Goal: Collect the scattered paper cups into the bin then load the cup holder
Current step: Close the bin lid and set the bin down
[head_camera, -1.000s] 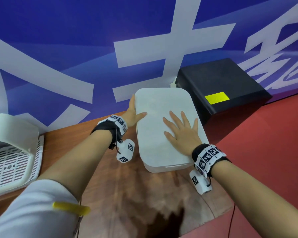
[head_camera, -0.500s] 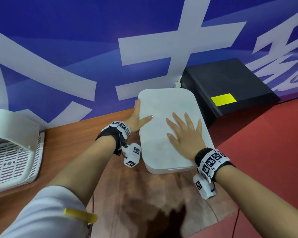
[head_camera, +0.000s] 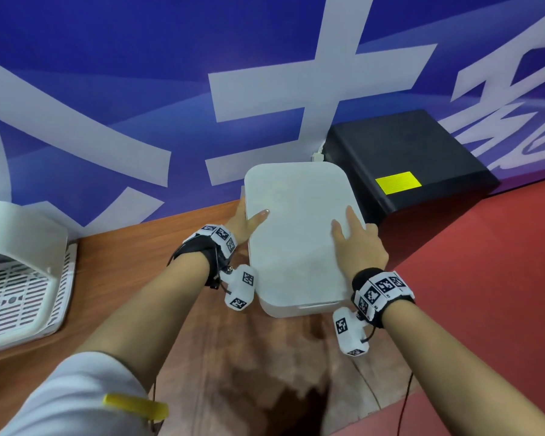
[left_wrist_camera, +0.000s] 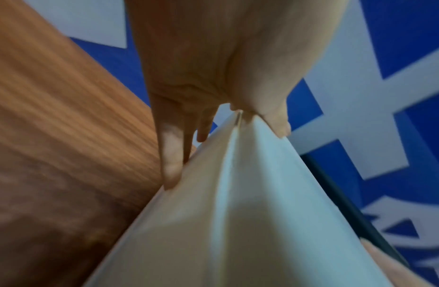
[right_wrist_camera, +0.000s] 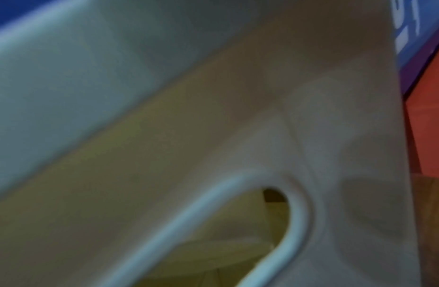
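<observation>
A white lidded bin (head_camera: 296, 231) stands on the wooden table (head_camera: 132, 262) against the blue wall. My left hand (head_camera: 246, 221) grips the lid's left edge, thumb on top and fingers (left_wrist_camera: 173, 155) down the side of the bin (left_wrist_camera: 238, 223). At the lid's right edge my right hand (head_camera: 359, 243) holds on, with thumb and forefinger on top and the other fingers over the rim. The right wrist view is blurred and shows only the bin's wall (right_wrist_camera: 213, 116) with a handle opening (right_wrist_camera: 238, 223). No paper cups are in view.
A white slotted plastic rack (head_camera: 16, 278) sits at the table's left end. A black box (head_camera: 406, 158) with a yellow label stands right of the bin, beyond the table edge. Red floor (head_camera: 485, 278) lies to the right.
My right hand slid from lying flat on the middle of the lid to its right edge. The left hand stayed on the left edge.
</observation>
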`<state>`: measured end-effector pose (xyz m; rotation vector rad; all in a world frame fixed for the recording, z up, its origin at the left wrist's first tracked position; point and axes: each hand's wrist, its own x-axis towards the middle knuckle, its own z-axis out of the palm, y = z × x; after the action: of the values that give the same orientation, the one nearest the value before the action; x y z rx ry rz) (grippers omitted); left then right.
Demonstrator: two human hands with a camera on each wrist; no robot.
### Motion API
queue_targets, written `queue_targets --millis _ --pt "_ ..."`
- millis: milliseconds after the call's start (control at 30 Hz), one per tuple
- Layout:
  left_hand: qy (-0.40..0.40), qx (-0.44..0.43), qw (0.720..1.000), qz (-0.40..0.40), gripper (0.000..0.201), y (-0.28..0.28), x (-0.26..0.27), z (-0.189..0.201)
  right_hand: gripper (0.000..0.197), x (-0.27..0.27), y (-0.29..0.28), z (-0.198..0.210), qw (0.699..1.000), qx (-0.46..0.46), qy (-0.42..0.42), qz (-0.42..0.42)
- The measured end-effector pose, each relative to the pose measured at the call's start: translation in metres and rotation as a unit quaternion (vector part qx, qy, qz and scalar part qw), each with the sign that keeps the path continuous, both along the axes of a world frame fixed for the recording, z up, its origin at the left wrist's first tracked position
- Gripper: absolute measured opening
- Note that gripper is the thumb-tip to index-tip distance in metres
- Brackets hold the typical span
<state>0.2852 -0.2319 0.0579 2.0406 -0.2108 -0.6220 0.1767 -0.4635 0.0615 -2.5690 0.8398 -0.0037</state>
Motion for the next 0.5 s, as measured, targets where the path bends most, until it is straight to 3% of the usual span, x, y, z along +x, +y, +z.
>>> queue_targets --millis 167,500 --pt "-0.033 0.193 0.98 0.025 0.067 -0.007 -0.007 0.008 0.056 -0.001 0.001 0.005 1.0 -0.027 -0.008 0.008" --pt "-0.045 0.101 0.993 0.031 0.052 -0.006 -0.019 0.01 0.054 0.0 -0.006 0.01 0.999 0.001 -0.025 0.02"
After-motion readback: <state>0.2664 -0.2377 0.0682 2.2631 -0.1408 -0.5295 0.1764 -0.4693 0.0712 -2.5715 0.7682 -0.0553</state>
